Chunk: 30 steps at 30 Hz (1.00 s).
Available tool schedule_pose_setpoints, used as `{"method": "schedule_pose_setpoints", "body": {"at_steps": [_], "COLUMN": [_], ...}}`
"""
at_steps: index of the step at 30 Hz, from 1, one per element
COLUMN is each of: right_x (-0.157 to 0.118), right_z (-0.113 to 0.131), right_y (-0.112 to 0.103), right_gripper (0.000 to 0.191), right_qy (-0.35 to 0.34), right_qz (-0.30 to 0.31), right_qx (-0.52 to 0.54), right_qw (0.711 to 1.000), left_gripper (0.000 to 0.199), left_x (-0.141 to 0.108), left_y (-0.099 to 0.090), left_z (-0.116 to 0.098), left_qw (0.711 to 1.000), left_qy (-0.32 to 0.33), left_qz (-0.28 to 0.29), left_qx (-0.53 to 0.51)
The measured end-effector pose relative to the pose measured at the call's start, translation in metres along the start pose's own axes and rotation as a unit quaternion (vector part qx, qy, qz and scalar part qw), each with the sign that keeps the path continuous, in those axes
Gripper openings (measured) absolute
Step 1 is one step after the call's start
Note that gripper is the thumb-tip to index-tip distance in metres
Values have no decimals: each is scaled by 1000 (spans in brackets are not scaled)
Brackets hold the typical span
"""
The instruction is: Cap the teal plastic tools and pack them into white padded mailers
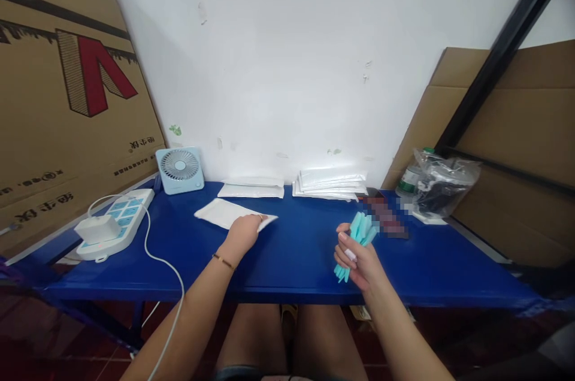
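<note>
My left hand point(244, 236) grips the right end of a flat white packet point(218, 212), which lies mostly on the blue table and lifts a little at that end. In my right hand point(360, 258) is a bunch of light turquoise strips point(363, 228), with fingers wrapped round its middle; what exactly the strips are I cannot tell. A small white piece shows between those fingers. Behind, against the wall, lie a low pile of white packets point(251, 187) and a taller pile of white packets point(330, 183).
A light blue fan point(180, 170) and a power strip point(130, 219) with a white plug point(97, 229) stand left; its cable point(157, 258) crosses my left arm. At right are a bagged dark item point(442, 189), a bottle point(409, 178) and cardboard point(516, 201). A large carton point(54, 87) closes the left side.
</note>
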State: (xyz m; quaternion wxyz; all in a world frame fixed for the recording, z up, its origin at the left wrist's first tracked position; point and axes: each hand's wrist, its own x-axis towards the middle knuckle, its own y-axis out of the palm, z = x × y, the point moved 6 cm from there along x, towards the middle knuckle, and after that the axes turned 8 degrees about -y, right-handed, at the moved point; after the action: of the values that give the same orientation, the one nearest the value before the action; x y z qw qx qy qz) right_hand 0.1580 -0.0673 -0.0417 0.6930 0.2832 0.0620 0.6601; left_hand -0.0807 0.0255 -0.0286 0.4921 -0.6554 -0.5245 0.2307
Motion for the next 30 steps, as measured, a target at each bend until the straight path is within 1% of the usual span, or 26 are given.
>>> {"method": "schedule_pose_setpoints", "body": {"at_steps": [2,4,5,7,9,11,13,15,17,18,19,20,21,22,23,25,26,27,28,29,30], "right_x": [3,8,11,16,24,34,45,55,61,61,61,61,61,61,61,61,61,61,60,58,56], "right_z": [1,8,12,18,21,18,9,-6,-23,-29,-33,-33,-30,-24,-15,7,18,29,40,49,56], "right_y": [-4,-6,-5,-2,4,11,15,15,11,8,6,4,3,3,4,6,8,11,16,23,31], "right_gripper": [18,21,23,30,34,32,27,25,27,29,32,35,38,40,41,40,38,36,33,30,29], "right_qy": [4,-2,-3,11,31,34,35,66,132,169,202,225,235,232,220,193,180,164,143,119,95], "right_qz": [-6,-10,-5,25,82,150,209,250,281,291,297,299,297,294,289,278,271,264,260,261,267], "right_qx": [-42,-96,-128,-215,-316,-401,-454,-490,-508,-506,-499,-485,-468,-450,-434,-414,-413,-417,-423,-428,-430], "right_qw": [999,995,992,976,945,903,865,832,804,794,789,790,798,811,825,845,851,854,856,857,857], "left_gripper": [45,46,46,48,50,46,41,38,39,41,44,47,51,53,55,59,63,69,73,75,76], "left_x": [-24,-52,-65,-90,-111,-127,-140,-149,-154,-155,-155,-155,-153,-150,-144,-127,-116,-106,-96,-88,-81], "left_y": [5,8,9,13,17,23,28,32,35,37,40,42,44,44,43,36,32,30,32,35,40], "left_z": [-21,-43,-52,-70,-84,-95,-104,-110,-112,-111,-110,-106,-102,-96,-89,-71,-60,-52,-47,-47,-53], "left_qw": [992,972,960,935,913,895,880,871,868,869,870,873,877,884,894,909,905,886,851,805,754], "left_qy": [123,231,276,347,401,443,472,486,484,478,468,455,439,420,394,312,254,192,134,83,42], "left_qz": [39,42,43,43,32,26,39,64,100,122,143,163,176,173,154,85,52,38,50,83,133], "left_qx": [7,-17,-33,-66,-64,-40,-24,-25,-34,-42,-53,-66,-83,-110,-147,-262,-339,-421,-505,-581,-642]}}
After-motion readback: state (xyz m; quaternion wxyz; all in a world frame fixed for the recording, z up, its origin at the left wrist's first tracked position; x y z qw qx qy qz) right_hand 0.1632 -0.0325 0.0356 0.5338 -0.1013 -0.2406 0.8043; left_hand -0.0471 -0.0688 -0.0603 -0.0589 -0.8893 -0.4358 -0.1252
